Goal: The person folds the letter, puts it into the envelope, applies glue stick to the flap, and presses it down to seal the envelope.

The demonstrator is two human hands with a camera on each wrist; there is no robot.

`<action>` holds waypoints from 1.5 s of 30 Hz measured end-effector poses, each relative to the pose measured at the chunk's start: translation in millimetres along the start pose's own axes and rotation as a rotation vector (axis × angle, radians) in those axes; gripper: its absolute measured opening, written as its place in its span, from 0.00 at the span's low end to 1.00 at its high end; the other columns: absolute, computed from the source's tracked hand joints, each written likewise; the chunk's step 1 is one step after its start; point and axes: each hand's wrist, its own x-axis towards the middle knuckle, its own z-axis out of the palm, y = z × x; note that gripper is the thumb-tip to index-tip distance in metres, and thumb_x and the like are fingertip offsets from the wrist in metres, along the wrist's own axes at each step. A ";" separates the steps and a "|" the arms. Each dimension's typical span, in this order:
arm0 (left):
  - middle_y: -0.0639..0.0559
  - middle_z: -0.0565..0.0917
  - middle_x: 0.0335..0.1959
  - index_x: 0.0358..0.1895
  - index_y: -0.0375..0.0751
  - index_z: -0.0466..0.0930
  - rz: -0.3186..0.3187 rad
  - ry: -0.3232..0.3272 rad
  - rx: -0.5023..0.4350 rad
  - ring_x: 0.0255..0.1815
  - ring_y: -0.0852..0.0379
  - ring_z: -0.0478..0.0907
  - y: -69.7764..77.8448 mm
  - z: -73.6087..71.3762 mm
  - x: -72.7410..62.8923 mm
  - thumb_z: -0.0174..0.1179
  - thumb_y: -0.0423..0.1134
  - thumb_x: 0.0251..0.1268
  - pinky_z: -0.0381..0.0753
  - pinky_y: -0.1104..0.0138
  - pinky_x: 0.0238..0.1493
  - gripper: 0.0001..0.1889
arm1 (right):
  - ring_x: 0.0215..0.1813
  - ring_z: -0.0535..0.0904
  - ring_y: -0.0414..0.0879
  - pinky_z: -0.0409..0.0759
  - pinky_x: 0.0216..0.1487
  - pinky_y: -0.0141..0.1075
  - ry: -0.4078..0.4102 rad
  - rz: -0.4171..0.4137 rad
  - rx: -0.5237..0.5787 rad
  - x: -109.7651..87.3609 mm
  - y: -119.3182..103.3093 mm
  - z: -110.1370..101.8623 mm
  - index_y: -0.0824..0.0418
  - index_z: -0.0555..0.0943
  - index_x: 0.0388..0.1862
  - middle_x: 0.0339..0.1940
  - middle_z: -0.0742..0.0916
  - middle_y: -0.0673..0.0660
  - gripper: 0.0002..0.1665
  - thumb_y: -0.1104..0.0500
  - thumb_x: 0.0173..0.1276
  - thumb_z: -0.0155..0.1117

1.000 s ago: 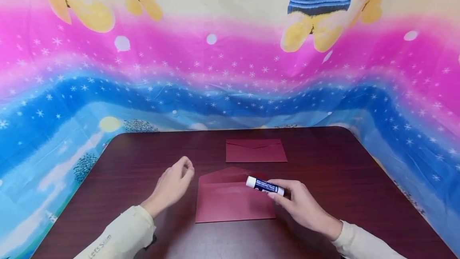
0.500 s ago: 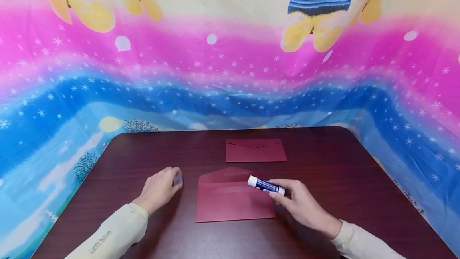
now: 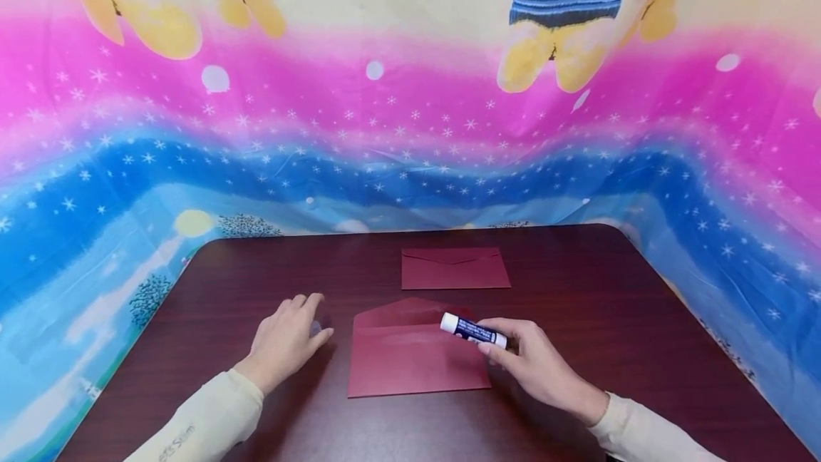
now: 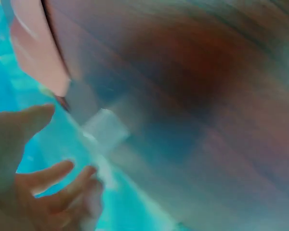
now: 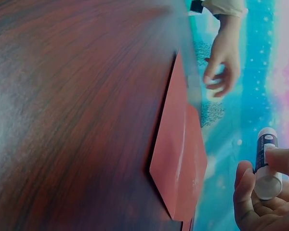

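Note:
My right hand grips a glue stick with a dark blue label, holding it above the right side of an open red envelope. Its white tip points left. The envelope lies with its flap spread away from me. Left of it, my left hand is just over the table, thumb and fingers spread apart. A small translucent cap stands on the table beyond those fingertips, apart from them in the left wrist view. In the head view the fingers partly hide this cap.
A second red envelope, flap folded down, lies farther back on the dark wooden table. A printed cloth hangs round the table's back and sides.
My left hand has moved left and down to the table, set the cap there and spread its fingers off it. The right hand and glue stick have hardly moved.

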 end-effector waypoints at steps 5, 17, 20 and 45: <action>0.48 0.85 0.48 0.55 0.42 0.80 0.158 0.255 -0.024 0.47 0.48 0.81 41.0 -4.0 -1.4 0.73 0.48 0.58 0.85 0.57 0.34 0.24 | 0.28 0.81 0.42 0.82 0.29 0.32 0.026 -0.011 0.061 1.8 -4.2 3.8 0.69 0.80 0.58 0.34 0.85 0.63 0.19 0.61 0.72 0.65; 0.63 0.85 0.45 0.53 0.56 0.80 -0.015 -0.009 -0.609 0.47 0.62 0.82 110.0 -14.3 -6.7 0.68 0.46 0.65 0.81 0.63 0.47 0.15 | 0.25 0.77 0.37 0.78 0.25 0.31 0.074 -0.015 0.181 4.5 -21.5 20.7 0.69 0.80 0.57 0.31 0.84 0.57 0.18 0.62 0.71 0.66; 0.59 0.86 0.46 0.55 0.52 0.80 -0.041 -0.077 -0.816 0.47 0.60 0.82 118.8 -12.7 -4.7 0.66 0.45 0.67 0.82 0.64 0.47 0.15 | 0.26 0.77 0.34 0.78 0.24 0.30 0.065 -0.031 0.204 4.6 -25.2 24.6 0.69 0.79 0.58 0.33 0.85 0.61 0.18 0.62 0.72 0.65; 0.32 0.88 0.39 0.49 0.28 0.82 -0.280 -0.060 -1.451 0.29 0.65 0.84 145.4 -9.2 -0.3 0.70 0.32 0.62 0.84 0.69 0.30 0.14 | 0.35 0.84 0.37 0.83 0.36 0.32 0.082 -0.028 0.287 3.2 -21.2 29.3 0.69 0.78 0.51 0.39 0.87 0.59 0.14 0.66 0.68 0.67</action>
